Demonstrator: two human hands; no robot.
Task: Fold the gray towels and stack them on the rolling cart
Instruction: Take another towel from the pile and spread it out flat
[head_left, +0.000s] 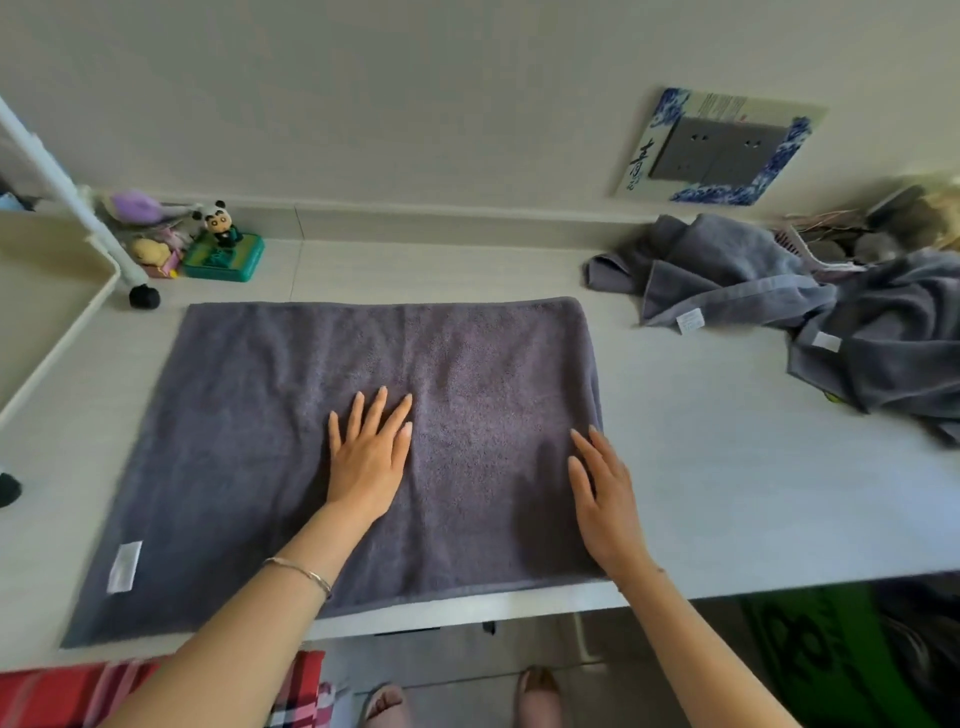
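Note:
A gray towel lies spread flat on the white table, with a white label near its front left corner. My left hand presses flat on the towel's middle, fingers straight. My right hand rests flat on the towel near its right edge, fingers straight. Two more gray towels lie crumpled at the back right: one nearer the wall, another at the table's right side. The white rolling cart stands at the left, its tray edge and a black caster showing.
Small toys and a panda figure on a green box sit at the back left by the wall. A wall socket with a blue patterned frame is above the towels. Combs and clutter lie at the far right.

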